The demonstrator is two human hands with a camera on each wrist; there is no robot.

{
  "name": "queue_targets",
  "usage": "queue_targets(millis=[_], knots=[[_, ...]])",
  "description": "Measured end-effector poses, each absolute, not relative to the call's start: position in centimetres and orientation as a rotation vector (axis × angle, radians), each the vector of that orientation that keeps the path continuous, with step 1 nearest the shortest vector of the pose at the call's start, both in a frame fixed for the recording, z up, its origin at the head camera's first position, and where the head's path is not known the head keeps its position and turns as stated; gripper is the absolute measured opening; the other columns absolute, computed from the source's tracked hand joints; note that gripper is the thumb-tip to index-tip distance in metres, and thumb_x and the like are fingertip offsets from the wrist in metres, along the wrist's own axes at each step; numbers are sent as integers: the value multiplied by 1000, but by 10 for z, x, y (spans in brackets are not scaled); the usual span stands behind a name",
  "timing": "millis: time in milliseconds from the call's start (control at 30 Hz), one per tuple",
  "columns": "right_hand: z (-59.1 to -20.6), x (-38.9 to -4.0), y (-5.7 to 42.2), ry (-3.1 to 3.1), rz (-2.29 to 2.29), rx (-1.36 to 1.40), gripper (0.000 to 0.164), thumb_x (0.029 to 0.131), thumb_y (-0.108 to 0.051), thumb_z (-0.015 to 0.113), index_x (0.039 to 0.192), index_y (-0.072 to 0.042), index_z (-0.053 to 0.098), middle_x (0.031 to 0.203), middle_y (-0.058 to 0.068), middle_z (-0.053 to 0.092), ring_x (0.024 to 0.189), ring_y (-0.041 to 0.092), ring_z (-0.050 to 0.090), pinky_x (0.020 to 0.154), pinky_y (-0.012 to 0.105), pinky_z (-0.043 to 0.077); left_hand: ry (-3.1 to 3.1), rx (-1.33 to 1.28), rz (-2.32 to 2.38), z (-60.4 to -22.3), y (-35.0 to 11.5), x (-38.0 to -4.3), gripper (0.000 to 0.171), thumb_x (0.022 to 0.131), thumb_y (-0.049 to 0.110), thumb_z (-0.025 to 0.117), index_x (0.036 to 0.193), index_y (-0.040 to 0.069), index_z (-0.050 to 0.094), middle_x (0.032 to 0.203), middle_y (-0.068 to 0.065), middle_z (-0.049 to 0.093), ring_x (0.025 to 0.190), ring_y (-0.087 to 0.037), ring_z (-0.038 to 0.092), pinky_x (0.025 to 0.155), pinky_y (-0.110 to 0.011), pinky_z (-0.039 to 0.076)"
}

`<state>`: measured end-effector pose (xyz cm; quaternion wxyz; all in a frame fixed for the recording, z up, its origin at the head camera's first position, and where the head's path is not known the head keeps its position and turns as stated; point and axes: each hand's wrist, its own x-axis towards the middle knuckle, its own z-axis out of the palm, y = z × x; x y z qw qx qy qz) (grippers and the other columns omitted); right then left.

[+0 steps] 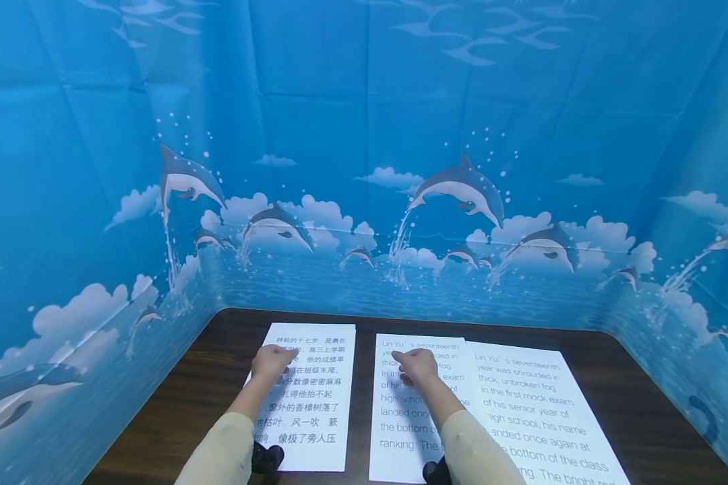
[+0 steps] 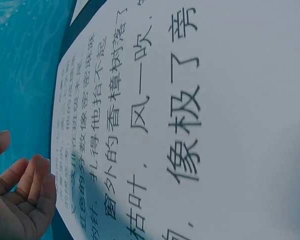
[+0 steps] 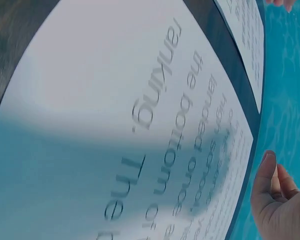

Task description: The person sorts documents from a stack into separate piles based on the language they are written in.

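A white sheet printed with Chinese text [image 1: 321, 453] lies on the left part of the dark table. Over its upper left part is my left hand [image 1: 273, 362], fingers loosely bent and nothing in them; the left wrist view shows the thumb apart from the fingers. To the right lies a sheet with English text [image 1: 394, 463]. My right hand [image 1: 418, 367] is over the upper part of that page, covering some words. In the right wrist view its fingers [image 3: 263, 175] are loosely curved and hold nothing.
Beside the middle page, at the right, lies another English sheet [image 1: 552, 411], their edges meeting. The dark wooden table [image 1: 176, 377] is bordered at the back and sides by a blue curtain [image 1: 315, 135] printed with dolphins. Black devices [image 1: 268, 458] sit at both wrists.
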<state>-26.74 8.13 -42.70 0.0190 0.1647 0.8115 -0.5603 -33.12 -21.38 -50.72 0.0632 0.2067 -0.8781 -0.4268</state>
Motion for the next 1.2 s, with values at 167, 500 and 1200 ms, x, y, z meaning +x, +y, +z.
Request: queue_targets(millis=[167,500,1200], knots=[[-426,-270,94,2539,-1701,573,35,78,-26,62,95,4,55,79,13,55,64,20,55,50,20,45,-2665,610,-1368,-491,-199,-323,38,78,40,59,89,4,54,76,-9,52,63,-20,50,47,-25,37],[-423,-275,115,2551,-1692,595,38,79,-26,60,100,5,54,80,13,54,63,18,54,49,19,44,-2698,576,-1376,-492,-181,-319,40,78,45,57,88,6,55,72,-7,51,60,-19,48,50,-28,38],[-429,-273,163,2535,-1666,737,48,79,-27,59,109,8,46,88,21,54,70,24,55,52,21,45,-2695,410,-1558,-448,-127,-282,32,78,28,60,89,-1,54,71,-10,51,62,-20,51,52,-28,42]])
